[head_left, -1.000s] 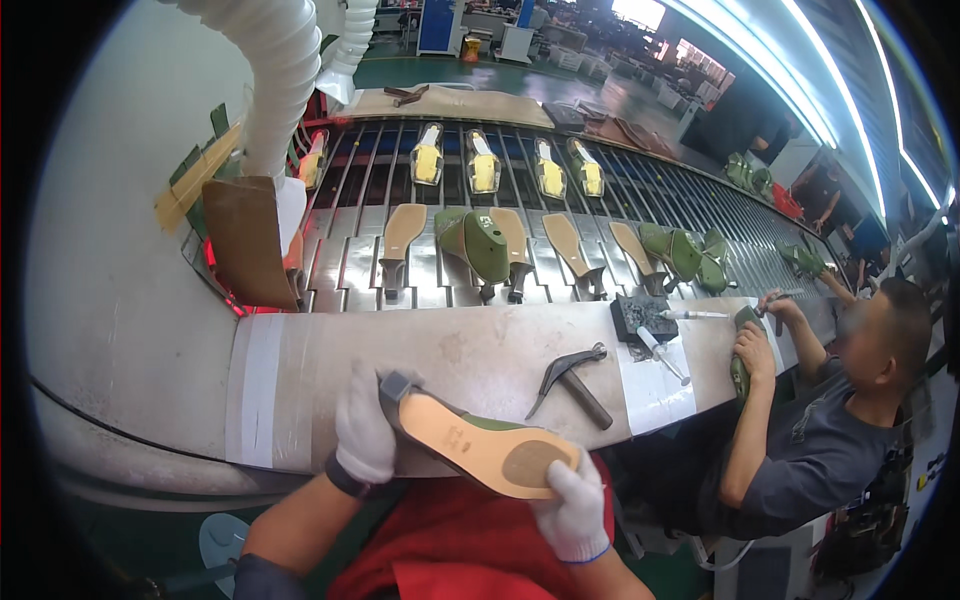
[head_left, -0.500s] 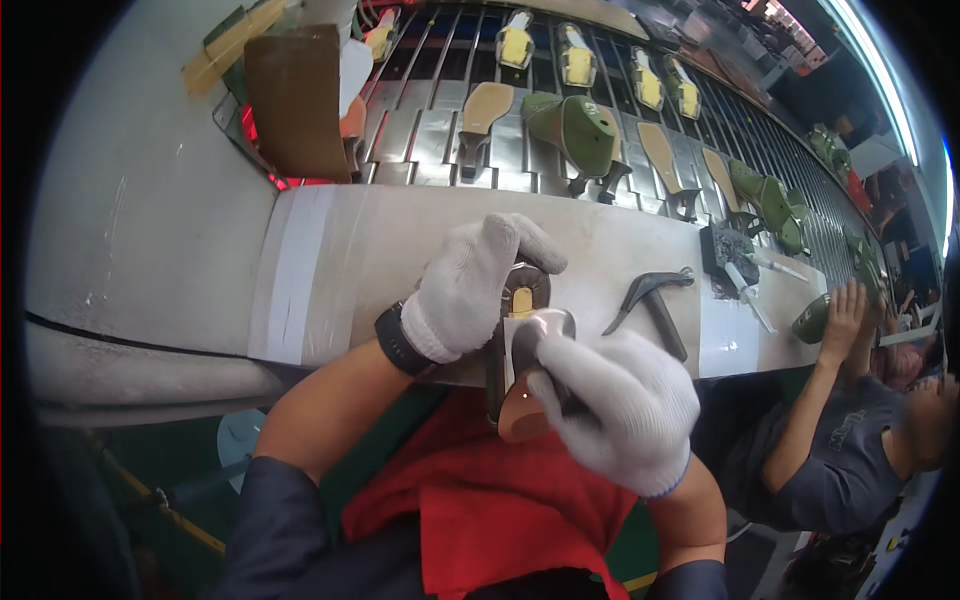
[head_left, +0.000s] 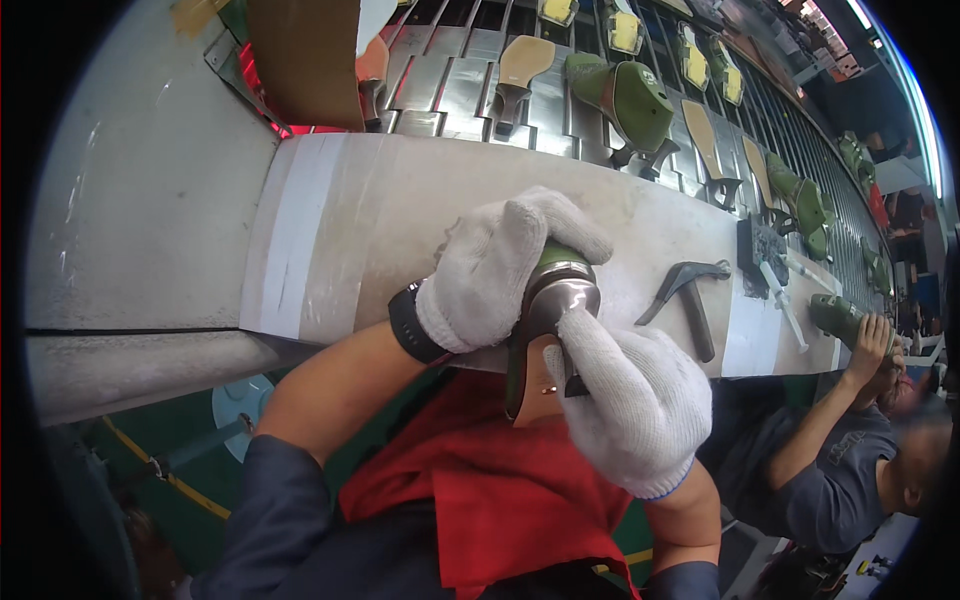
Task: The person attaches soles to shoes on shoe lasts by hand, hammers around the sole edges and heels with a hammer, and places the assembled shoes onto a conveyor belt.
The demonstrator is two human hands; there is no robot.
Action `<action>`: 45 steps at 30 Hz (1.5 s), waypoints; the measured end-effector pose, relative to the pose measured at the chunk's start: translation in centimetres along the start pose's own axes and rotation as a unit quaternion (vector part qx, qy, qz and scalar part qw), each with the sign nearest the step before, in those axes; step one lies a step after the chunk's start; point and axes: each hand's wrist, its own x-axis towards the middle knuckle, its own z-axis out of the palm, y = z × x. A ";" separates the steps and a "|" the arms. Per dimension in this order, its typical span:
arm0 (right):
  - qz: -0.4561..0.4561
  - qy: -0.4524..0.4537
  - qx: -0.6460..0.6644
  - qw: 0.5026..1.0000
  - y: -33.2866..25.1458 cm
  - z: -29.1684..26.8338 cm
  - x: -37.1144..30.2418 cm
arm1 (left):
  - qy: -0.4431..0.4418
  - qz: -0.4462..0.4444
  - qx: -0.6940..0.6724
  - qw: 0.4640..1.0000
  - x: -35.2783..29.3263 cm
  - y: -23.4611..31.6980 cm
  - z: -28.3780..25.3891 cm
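My left hand [head_left: 490, 265], in a white knit glove, is closed round a green shoe [head_left: 565, 256] held bottom up over the table's near edge. A tan sole with a dark, shiny heel part [head_left: 537, 380] lies against the shoe's underside. My right hand [head_left: 640, 395], gloved too, grips this sole at its heel end, with the fingertips on the shiny curved part; the glove hides some of the heel. To the right of my hands a hammer [head_left: 690, 305] with a dark handle lies on the table.
Beyond the pale table [head_left: 400, 190] runs a slatted metal conveyor [head_left: 465, 125] bearing heeled soles [head_left: 522, 70] and green shoes [head_left: 640, 105]. A brown board [head_left: 305, 60] stands at far left. A dark block [head_left: 758, 250] and syringe-like tubes [head_left: 785, 300] lie right. A co-worker [head_left: 845, 440] handles another green shoe.
The sole has come down onto the shoe's underside, covering the yellow patch that showed there. Both hands are closer together round it. The view has shifted, so the conveyor sits higher.
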 end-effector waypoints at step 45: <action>0.364 -0.150 0.167 0.904 4.7 2.4 3.3 | 0.067 -0.094 -0.033 0.993 4.7 -1.9 -0.6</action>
